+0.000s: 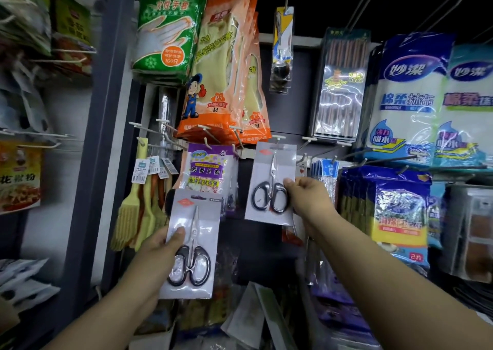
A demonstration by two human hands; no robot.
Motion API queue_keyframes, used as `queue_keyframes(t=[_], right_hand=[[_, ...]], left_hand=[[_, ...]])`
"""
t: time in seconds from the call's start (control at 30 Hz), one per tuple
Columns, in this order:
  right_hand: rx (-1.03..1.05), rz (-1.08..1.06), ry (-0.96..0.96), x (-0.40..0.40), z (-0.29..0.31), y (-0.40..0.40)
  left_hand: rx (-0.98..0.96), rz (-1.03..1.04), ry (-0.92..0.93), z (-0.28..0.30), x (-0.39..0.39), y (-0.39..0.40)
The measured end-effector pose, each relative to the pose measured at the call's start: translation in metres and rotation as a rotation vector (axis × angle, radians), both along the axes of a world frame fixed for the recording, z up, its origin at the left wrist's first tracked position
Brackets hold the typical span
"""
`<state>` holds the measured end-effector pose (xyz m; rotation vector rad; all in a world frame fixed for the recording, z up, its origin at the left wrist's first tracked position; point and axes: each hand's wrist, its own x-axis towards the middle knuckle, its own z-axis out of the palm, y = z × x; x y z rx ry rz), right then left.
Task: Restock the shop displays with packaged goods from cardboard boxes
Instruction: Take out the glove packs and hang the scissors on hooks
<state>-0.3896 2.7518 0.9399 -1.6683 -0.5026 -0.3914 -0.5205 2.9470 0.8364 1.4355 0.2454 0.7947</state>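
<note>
We see the left hand (160, 245) low in the near left, with its thumb lying on the front of a carded pair of scissors (190, 243) and the other fingers behind the card, so it pinches the pack by its left edge. This pack is upright, with the black handles at the bottom and the blades pointing up. The right hand (306, 200) is higher and further right; its thumb and fingers pinch the right edge of a second scissors pack (270, 184) beside the handles. The top of this second pack is right at a white display hook (278, 138) on the dark back panel, but we cannot tell if the hole is already on the hook. Between the two packs, a little further back, hangs a purple and white packet of fragrance tablets (208, 170). Left of it hang yellow silicone brushes (133, 210) with price tags. Above are orange packs of rubber gloves (226, 69) and a green pack of disposable gloves (168, 29). To the right of these hang a packed spoon (282, 50) and a pack of chopsticks (340, 82). At the far right hang blue and white packs of cleaning cloths (410, 96), and under them blue and yellow packs of sponge cloths (400, 216). At the bottom, near us, lie more packs, too blurred to name.
</note>
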Motion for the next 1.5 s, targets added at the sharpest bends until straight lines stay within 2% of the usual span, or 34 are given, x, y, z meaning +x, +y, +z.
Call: queue_keyframes(t=[0.37,0.8,1.03,1.17,1.3,1.4,1.5], right_hand=[[0.055,-0.042,0.028,0.025,-0.003,0.012],[-0.07,-0.198,0.089,0.073,-0.008,0.03],[-0.067,-0.162,0.173,0.085,-0.024,0.036],[-0.109,-0.091,0.338,0.086,-0.063,0.031],[-0.34,0.037,0.188,0.023,-0.104,0.022],[-0.298,0.276,0.101,-0.018,-0.119,0.02],[-0.229,0.409,0.1,-0.039,-0.117,0.021]], left_hand=[[-0.024,-0.031,0.004,-0.007,-0.001,0.013],[-0.09,-0.068,0.015,-0.017,0.011,0.023],[-0.102,-0.057,0.03,-0.021,0.017,0.02],[-0.116,-0.062,0.027,-0.021,0.017,0.009],[-0.107,-0.08,0.028,-0.019,0.023,-0.005],[-0.077,-0.13,0.023,-0.014,0.026,-0.021],[-0.043,-0.167,-0.001,-0.007,0.029,-0.038]])
